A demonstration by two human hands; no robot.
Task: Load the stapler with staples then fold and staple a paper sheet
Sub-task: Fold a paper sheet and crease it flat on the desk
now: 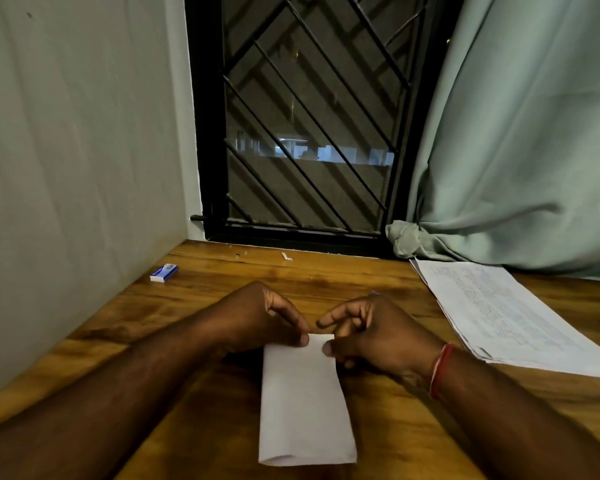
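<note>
We have the folded paper sheet (305, 403) lying flat on the wooden tabletop (187, 306), its long side running away from us and the fold at the near end. Our left hand (257, 317) and right hand (378, 334) meet at the far end, and each grip is closed on a corner there, with the thumb on top and the fingers curled.

The main risk, as we judge it, is uneven layers: if one grip pulls harder than the other, the edges could slide apart and the crease set crooked. A tight pinch could also crumple the corners. We cannot see a stapler, so reaching for it means letting go with one hand, and the fold may spring open. The staple box (164, 273) sits well apart, by the wall on the left.
</note>
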